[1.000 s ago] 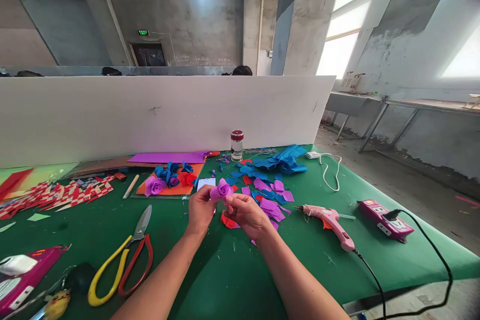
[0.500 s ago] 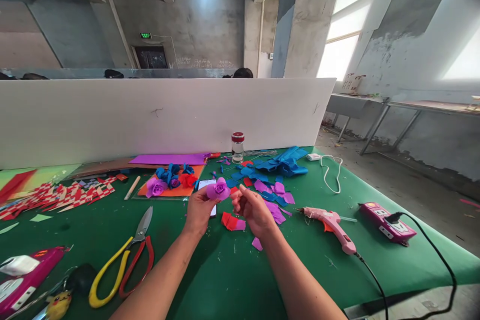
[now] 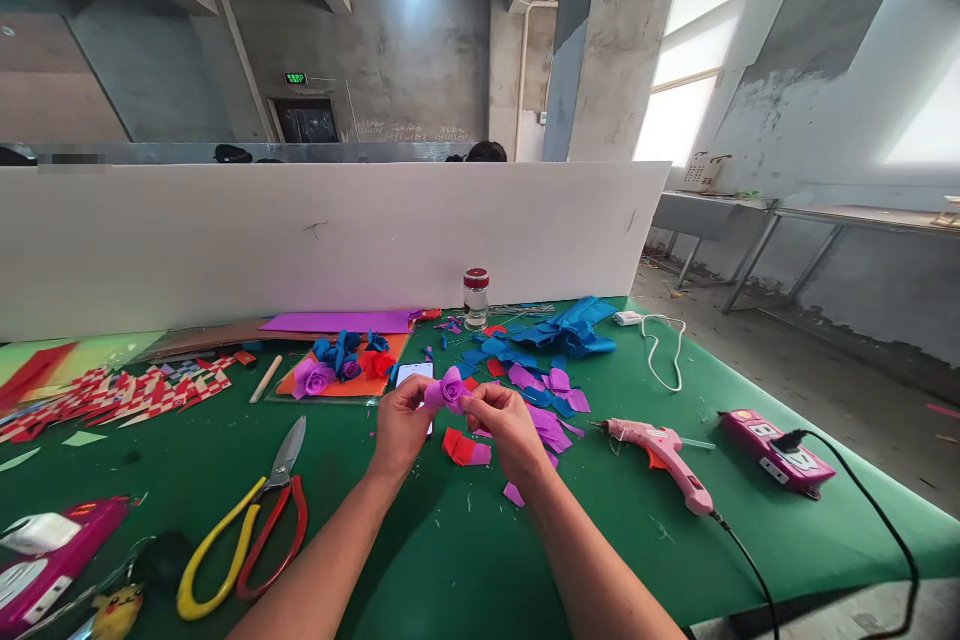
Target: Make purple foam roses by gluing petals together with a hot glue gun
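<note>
Between my two hands is a purple paper flower [image 3: 448, 390], raised over the green table [image 3: 442, 560]. My left hand [image 3: 403, 425] pinches it on the left side. The fingers of my right hand [image 3: 506, 425] close on its right edge. Just below the hands lies a folded red and purple paper piece [image 3: 463, 447]. A phone [image 3: 412, 375] is partly hidden behind my left hand. Purple paper petals [image 3: 550, 428] and blue scraps [image 3: 502, 350] are scattered beyond and right of my right hand.
Scissors [image 3: 283, 465] lie left of my arms. To the right are a pink glue gun [image 3: 664, 450] and a magenta power strip [image 3: 776, 450] with a black cord. A lidded jar [image 3: 475, 300] stands before the white board [image 3: 360, 240]. Finished flowers sit on an orange sheet [image 3: 300, 383].
My right hand has come in to the flower and now grips its right edge. The flower has turned and shifted slightly right and down. The camera view has tilted a little.
</note>
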`<move>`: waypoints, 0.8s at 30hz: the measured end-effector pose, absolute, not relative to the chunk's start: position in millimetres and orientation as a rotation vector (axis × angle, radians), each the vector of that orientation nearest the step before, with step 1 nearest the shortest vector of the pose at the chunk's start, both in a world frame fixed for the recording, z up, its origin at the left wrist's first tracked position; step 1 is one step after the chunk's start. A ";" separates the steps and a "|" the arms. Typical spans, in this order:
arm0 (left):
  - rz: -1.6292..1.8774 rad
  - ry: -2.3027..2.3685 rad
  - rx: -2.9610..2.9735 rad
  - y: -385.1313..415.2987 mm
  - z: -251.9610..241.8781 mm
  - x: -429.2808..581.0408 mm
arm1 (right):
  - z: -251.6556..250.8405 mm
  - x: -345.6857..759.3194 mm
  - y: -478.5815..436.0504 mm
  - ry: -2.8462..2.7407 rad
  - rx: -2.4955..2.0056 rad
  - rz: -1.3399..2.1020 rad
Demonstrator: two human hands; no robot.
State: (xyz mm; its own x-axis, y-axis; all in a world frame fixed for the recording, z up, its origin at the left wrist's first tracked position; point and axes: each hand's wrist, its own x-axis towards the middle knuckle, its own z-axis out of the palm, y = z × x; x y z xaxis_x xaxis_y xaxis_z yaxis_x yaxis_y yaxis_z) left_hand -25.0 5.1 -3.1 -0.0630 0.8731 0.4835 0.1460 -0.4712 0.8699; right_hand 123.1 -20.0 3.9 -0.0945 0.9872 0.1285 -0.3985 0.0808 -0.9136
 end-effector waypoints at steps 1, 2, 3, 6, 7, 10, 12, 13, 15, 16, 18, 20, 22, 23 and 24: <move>1.578 1.097 1.616 5.3 -3.8 -25.3 | 3.7 123.6 -19.9 -1.037 -0.763 1.400; 1.564 1.090 1.597 5.5 -4.4 -25.5 | 3.5 124.2 -19.8 -1.043 -0.749 1.429; 1.547 1.080 1.574 5.7 -4.9 -25.7 | 3.3 124.6 -19.9 -1.052 -0.737 1.455; 1.515 1.040 1.505 6.2 -5.7 -26.0 | 2.9 125.5 -20.1 -1.086 -0.727 1.488; 1.518 1.030 1.490 6.3 -5.6 -26.0 | 2.6 125.6 -20.1 -1.087 -0.723 1.487; 1.541 1.011 1.478 6.3 -4.7 -25.6 | 0.9 125.8 -19.4 -1.051 -0.706 1.492; 1.543 1.005 1.482 5.8 -3.7 -25.0 | -0.5 125.7 -18.6 -1.031 -0.703 1.506; 1.541 1.007 1.485 5.3 -3.2 -24.7 | -1.1 125.7 -18.2 -1.027 -0.700 1.513; 1.538 1.016 1.489 4.3 -2.5 -24.2 | -2.0 125.6 -17.6 -1.025 -0.684 1.526; 1.537 1.020 1.490 3.8 -2.2 -24.1 | -2.1 125.6 -17.5 -1.024 -0.672 1.531; 1.533 1.025 1.488 3.2 -2.2 -24.0 | -2.0 125.9 -17.8 -1.011 -0.647 1.550; 1.528 1.029 1.479 3.5 -2.6 -24.0 | -1.5 126.7 -18.3 -0.989 -0.621 1.583; 1.526 1.035 1.463 4.4 -2.8 -24.1 | -0.9 128.1 -18.6 -0.969 -0.591 1.621; 1.529 1.036 1.451 5.1 -2.7 -24.2 | -0.8 129.0 -18.4 -0.957 -0.580 1.632; 1.536 1.036 1.434 5.8 -2.3 -24.3 | -0.7 129.9 -17.9 -0.944 -0.574 1.632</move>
